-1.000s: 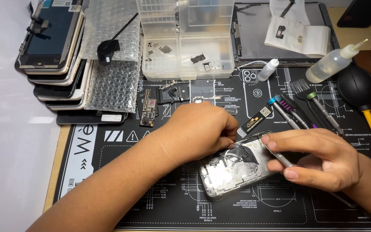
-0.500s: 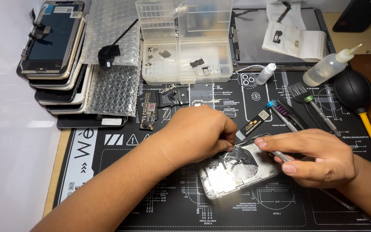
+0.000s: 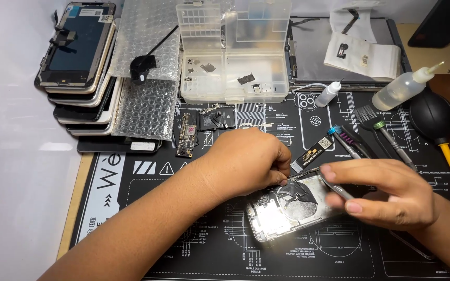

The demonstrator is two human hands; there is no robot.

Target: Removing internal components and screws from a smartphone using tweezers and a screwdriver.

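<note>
Opened phone (image 3: 292,208) is being steadied flat on the mat (image 3: 131,244) by the clenched left hand (image 3: 248,158), so tweezers (image 3: 338,190), pinched in the right hand (image 3: 386,195), are being worked inside.

— What screens do I have?
— A stack of dark phone screens (image 3: 79,67) at ten o'clock, beside clear bubble-wrap pouches (image 3: 147,67).
— Labels?
— I see a black-and-yellow strip label (image 3: 312,154) at centre, and white paper packets (image 3: 365,52) at one o'clock.

Black repair mat (image 3: 131,218) on table (image 3: 16,198)
</note>
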